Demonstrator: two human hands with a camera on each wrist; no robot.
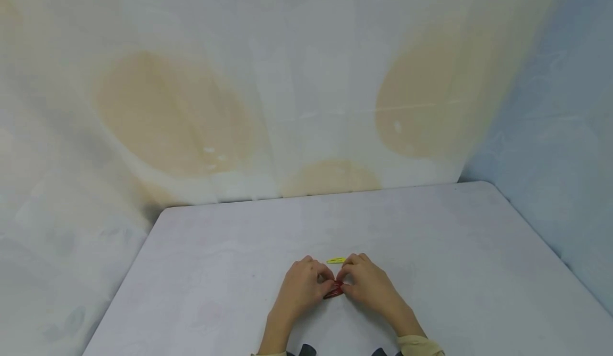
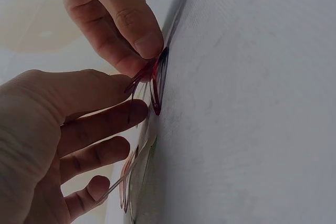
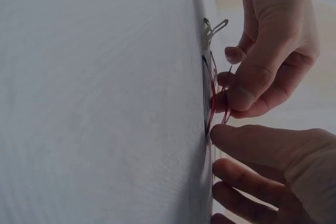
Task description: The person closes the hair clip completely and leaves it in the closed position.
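A red hair clip (image 1: 333, 291) lies on the white table (image 1: 230, 271), close to its front edge. Both hands meet over it. My left hand (image 1: 322, 280) pinches one end between thumb and forefinger. My right hand (image 1: 345, 282) pinches the other end. In the left wrist view the red hair clip (image 2: 153, 86) stands bowed off the surface, with my right hand's fingertips (image 2: 146, 44) on its far end and my left hand's fingers (image 2: 131, 113) just under it. The right wrist view shows the red hair clip (image 3: 211, 95) held against the table.
A yellow hair clip (image 1: 336, 261) lies just beyond the hands, also seen as the clip (image 3: 211, 27) in the right wrist view. Another clip (image 2: 127, 181) lies by my left little finger. A pale patterned curtain (image 1: 297, 90) hangs behind the table.
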